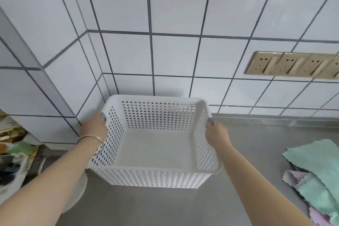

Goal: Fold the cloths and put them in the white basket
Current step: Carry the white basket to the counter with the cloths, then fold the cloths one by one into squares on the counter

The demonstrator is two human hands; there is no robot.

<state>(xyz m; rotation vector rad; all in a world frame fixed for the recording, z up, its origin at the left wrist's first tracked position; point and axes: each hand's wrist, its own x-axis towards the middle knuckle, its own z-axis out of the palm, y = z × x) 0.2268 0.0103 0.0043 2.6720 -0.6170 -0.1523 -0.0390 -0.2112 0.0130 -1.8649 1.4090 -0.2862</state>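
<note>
Two hands, left [95, 126] and right [216, 132], gripping white basket [156, 176] sides

No legible text, labels, brands, numbers or signs in head view. Basket [154, 159]: plain perforated white plastic, no marking seen. Socket strip [293, 65] on tiled wall: slots and switches only, no readable print. Cloths [319, 176] on bench [256, 148]: no tags visible. Clutter [14, 145] at left edge: possible packaging, too blurred to read.
</note>
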